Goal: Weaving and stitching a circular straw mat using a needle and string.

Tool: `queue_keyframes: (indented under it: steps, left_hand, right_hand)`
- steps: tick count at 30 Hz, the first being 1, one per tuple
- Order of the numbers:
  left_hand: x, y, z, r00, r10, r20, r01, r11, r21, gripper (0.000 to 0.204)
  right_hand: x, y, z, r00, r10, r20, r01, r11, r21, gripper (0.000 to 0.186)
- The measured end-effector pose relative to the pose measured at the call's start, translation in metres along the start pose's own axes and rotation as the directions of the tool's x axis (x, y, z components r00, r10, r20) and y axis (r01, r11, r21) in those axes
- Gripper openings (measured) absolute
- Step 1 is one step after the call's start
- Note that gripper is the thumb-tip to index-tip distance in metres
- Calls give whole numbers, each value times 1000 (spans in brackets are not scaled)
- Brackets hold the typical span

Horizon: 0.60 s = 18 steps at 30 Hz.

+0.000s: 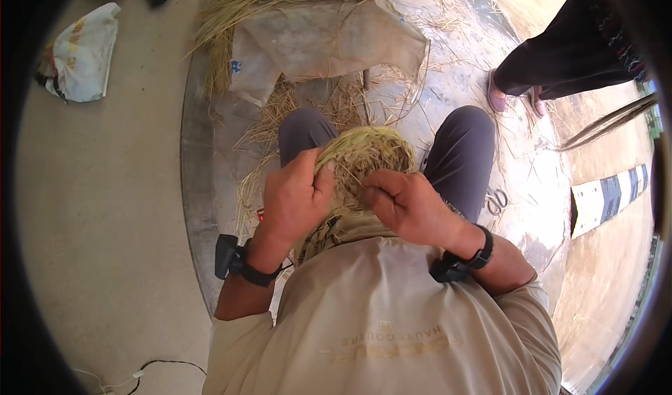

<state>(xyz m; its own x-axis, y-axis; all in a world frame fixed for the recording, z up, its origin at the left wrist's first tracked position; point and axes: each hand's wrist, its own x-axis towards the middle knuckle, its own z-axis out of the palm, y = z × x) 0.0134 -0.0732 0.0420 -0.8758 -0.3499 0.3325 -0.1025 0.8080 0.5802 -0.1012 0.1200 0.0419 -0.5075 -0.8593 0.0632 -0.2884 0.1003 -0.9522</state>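
Observation:
Between my knees sits a round woven straw basket [378, 139], its greenish rim turned up and its inside full of loose straw ends. My left hand [299, 191] grips the basket's left rim, thumb toward the inside and fingers behind the edge. Over the basket's near right side, my right hand [404, 202] is closed in a pinch, thumb against bent forefinger. Thin straw ends lie at those fingertips, but what exactly they pinch is too small to make out.
Long straw stalks [294, 3] lie at the back beside a pale plastic sheet [315, 41]. Scissors [497, 202] rest right of my knee. A person in dark trousers [570, 45] stands at the far right. A white bag [84, 55] lies far left; a cable [171, 361] runs lower left.

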Motion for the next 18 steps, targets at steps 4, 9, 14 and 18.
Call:
queue_keyframes:
  steps: [4,9,14,18]
  left_hand:
    - [-2,4,8,997,46,-58,-45,999,3,19]
    - [-5,0,11,995,89,49,-91,995,34,22]
    - [5,-8,-2,996,55,72,-65,987,148,24]
    - [12,-1,-7,978,181,106,-198,964,176,27]
  right_hand:
    - [4,10,10,998,-33,-50,35,999,38,11]
    - [22,10,11,973,226,51,-231,935,268,13]
    - [9,7,-7,986,76,150,-84,995,45,14]
    - [9,0,-4,990,96,103,-107,988,112,12]
